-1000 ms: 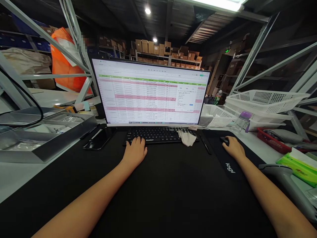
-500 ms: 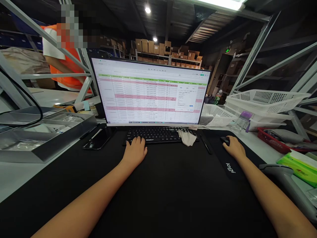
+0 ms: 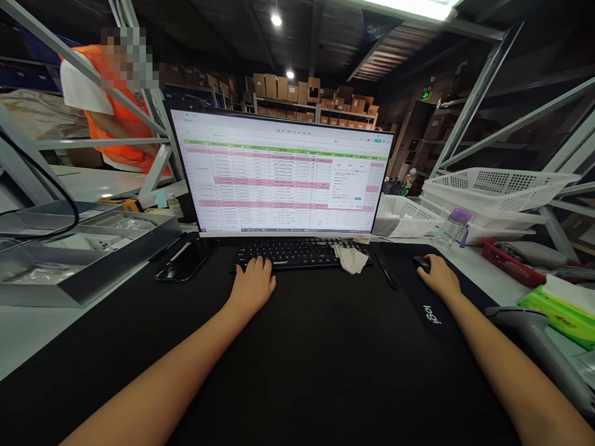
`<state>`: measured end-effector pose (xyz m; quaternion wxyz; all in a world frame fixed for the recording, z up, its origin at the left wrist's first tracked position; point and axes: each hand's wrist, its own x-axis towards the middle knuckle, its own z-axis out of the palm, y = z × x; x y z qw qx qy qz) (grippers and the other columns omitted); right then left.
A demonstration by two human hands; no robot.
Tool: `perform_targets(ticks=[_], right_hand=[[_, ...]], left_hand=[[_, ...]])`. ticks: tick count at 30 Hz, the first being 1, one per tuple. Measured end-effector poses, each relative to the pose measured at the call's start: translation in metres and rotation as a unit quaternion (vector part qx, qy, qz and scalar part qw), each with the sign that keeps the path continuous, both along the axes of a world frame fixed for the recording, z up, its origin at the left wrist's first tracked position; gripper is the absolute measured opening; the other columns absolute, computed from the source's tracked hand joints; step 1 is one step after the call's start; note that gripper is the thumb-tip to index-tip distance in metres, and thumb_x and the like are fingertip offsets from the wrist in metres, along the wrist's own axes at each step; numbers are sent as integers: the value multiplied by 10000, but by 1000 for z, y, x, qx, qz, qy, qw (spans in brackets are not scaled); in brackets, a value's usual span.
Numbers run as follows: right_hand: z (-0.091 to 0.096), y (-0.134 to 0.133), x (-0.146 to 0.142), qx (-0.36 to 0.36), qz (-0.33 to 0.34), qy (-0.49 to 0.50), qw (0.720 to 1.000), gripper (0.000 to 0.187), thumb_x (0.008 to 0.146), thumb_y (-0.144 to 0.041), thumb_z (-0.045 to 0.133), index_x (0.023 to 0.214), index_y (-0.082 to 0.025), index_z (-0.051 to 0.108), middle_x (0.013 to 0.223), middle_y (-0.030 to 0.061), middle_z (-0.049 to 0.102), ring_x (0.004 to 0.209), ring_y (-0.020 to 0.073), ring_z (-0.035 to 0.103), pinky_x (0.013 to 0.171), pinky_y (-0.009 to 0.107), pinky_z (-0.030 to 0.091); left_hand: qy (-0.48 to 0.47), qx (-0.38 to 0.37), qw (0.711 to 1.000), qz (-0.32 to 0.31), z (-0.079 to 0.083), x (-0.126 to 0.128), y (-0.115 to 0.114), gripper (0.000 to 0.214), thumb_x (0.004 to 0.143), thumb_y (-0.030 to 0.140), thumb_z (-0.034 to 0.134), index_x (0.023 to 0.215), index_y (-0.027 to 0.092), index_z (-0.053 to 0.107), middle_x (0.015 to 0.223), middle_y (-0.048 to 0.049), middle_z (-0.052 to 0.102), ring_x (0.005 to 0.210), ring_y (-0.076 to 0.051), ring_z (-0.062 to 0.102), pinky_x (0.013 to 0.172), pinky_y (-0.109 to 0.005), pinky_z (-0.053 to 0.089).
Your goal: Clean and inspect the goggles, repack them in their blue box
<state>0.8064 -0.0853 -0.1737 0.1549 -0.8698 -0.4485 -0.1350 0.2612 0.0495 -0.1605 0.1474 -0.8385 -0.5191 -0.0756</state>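
My left hand (image 3: 254, 284) rests at the front left edge of the black keyboard (image 3: 297, 253), its fingers spread over the keys. Over on the right, my right hand (image 3: 440, 277) is curled around a dark computer mouse (image 3: 422, 263) on the mouse pad (image 3: 425, 297). Behind the keyboard stands a monitor (image 3: 279, 173) showing a spreadsheet with green and pink rows and a small white pop-up box. A pale cloth (image 3: 351, 259) lies over the keyboard's right end. Between keyboard and mouse pad is a slim black pen-like item (image 3: 387, 270).
Left of the keyboard lies a phone (image 3: 183, 263), beside a grey divided box (image 3: 88, 272). On the right are white baskets (image 3: 499, 186), a red tray (image 3: 506, 263), a green tissue pack (image 3: 562, 310) and a grey handheld scanner (image 3: 534, 328). A person in an orange vest (image 3: 116, 118) stands beyond the metal frame.
The person in the orange vest has shifted and leaned, showing more of the vest and arm. My hands stay in place on the keyboard and the mouse.
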Motion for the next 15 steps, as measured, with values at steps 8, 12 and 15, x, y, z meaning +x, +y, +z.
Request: perform_targets(ticks=[8, 12, 15], right_hand=[[-5, 1, 5, 14, 6, -5, 1000, 491, 965, -423, 560, 1381, -172, 631, 1407, 175, 665, 1239, 334, 681, 1045, 453, 540], [-12, 4, 13, 31, 31, -14, 999, 554, 968, -383, 541, 1475, -171, 608, 1495, 171, 636, 1351, 327, 637, 1155, 454, 495], [-17, 7, 17, 39, 32, -16, 999, 525, 964, -384, 537, 1436, -182, 648, 1493, 159, 642, 1385, 316, 619, 1194, 442, 472]], left_hand=[[-3, 8, 1000, -1, -1, 0, 1, 546, 1067, 274, 376, 1539, 59, 547, 1602, -279, 541, 1481, -414, 510, 1170, -668, 464], [-1, 2, 1000, -1, 2, 1, -1, 551, 1076, 270, 370, 1542, 25, 533, 1611, -298, 521, 1487, -426, 505, 1179, -678, 456], [2, -4, 1000, 1, 4, 1, -3, 545, 1081, 267, 382, 1546, 24, 530, 1616, -297, 517, 1491, -423, 505, 1187, -678, 454]])
